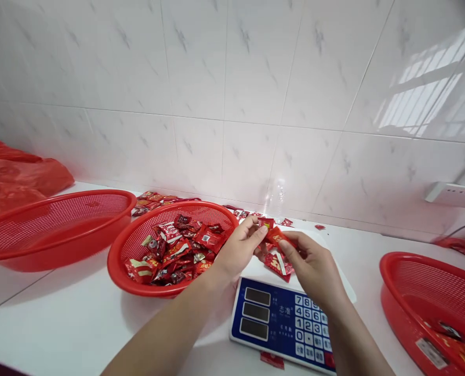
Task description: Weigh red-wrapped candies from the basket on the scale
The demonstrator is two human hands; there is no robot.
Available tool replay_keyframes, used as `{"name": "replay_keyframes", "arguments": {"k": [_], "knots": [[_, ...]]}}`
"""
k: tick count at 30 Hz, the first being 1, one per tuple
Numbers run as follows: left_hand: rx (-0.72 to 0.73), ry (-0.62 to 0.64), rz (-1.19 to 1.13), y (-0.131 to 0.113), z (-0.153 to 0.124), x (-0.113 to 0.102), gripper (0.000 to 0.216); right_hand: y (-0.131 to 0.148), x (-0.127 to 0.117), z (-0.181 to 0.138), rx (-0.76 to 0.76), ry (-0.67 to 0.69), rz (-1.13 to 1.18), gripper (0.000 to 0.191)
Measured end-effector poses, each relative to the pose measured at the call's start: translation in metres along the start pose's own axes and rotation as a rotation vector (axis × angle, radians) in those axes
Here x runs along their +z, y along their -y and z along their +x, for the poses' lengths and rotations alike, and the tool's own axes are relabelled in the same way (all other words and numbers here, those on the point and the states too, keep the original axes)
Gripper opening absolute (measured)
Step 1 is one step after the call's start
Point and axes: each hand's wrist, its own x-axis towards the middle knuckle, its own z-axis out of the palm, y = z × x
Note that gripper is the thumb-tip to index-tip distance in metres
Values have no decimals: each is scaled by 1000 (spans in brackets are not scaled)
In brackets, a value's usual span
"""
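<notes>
Over the platform of a digital scale [279,318], my left hand [238,245] pinches a small red candy packet [267,223] between thumb and fingers. My right hand [313,263] grips another red candy packet [276,236] right beside it; the two packets overlap or touch. Below them, more red packets [276,263] lie on the white scale pan, partly covered by my hands. Left of my left hand stands a round red plastic basket [117,261] holding many wrapped candies [177,250]. My right wrist hides some of the scale's keypad.
At the left stands another red basket [48,256], with red plastic bags [21,172] behind it. A third red basket [397,303] holds some packets at right. Packets [154,201] lie along the tiled wall, near a clear bottle [277,201]. A power socket [454,194] is at right.
</notes>
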Motion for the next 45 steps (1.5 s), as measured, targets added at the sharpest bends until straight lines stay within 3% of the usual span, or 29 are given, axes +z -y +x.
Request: {"name": "replay_keyframes", "arguments": {"k": [3, 5, 9, 12, 17, 21, 23, 25, 30, 33, 37, 41, 45], "knots": [[-84, -21, -279, 9, 4, 12, 23, 3, -3, -1, 8, -71, 49, 28], [-156, 23, -379, 14, 5, 16, 28, 5, -2, -1, 23, -46, 62, 26], [-249, 137, -442, 19, 2, 18, 46, 4, 4, 0, 78, 14, -11, 18], [-217, 149, -398, 19, 1, 18, 42, -2, 11, 0, 74, -10, -108, 14], [-144, -47, -418, 10, 2, 16, 30, -5, 4, 4, 14, -13, -53, 24], [-36, -170, -504, -13, 1, 4, 29, -11, -23, 14, 17, -270, -83, 32], [22, -194, -540, -25, -2, -4, 26, -20, -34, 18, 39, -315, -146, 34], [65, -197, -569, -36, -6, -9, 24, -30, -37, 18, 71, -247, -236, 33], [105, -167, -607, -46, -11, -12, 22, -52, -21, 6, 130, 89, -425, 26], [74, -127, -574, -41, -9, -10, 23, -57, -15, 0, 105, 141, -369, 27], [92, -47, -230, -21, -7, -1, 22, -47, -12, -9, 121, 44, 17, 34], [267, 148, 508, 13, -15, 20, 21, -32, 3, -26, 288, 69, 655, 51], [344, 295, 1092, 42, -23, 35, 47, -38, 13, -37, 444, 9, 946, 41]]}}
